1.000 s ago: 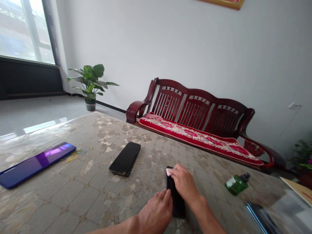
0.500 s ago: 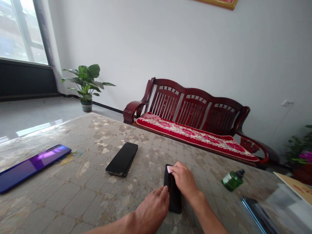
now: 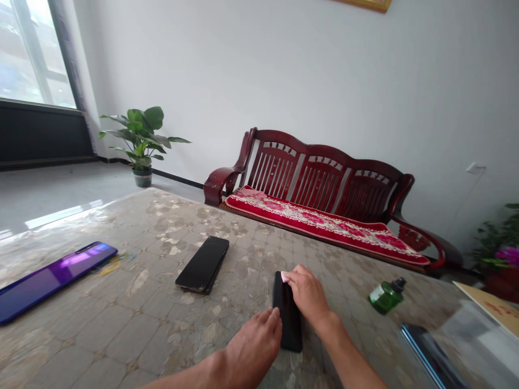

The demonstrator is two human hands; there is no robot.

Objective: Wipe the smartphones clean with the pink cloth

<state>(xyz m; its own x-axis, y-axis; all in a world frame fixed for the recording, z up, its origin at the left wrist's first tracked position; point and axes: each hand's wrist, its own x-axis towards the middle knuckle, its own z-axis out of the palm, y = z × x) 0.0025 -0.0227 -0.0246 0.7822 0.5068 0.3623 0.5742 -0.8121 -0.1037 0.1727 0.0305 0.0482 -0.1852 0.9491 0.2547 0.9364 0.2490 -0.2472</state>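
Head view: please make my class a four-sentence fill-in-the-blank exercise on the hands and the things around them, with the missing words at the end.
1. The person's ____ hand pinches the pad against the phone.
2. The left hand touches the same ____.
3. The bottle is ____ with a black top.
4. The flowered cover on the bench has a ____ border.

Missing words: right; phone; green; red.

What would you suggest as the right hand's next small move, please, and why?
Probably draw the right hand and its pink pad towards the person along the phone: the pad sits at the far end, the nearer surface lies partly uncovered, and the left hand touches the left edge.
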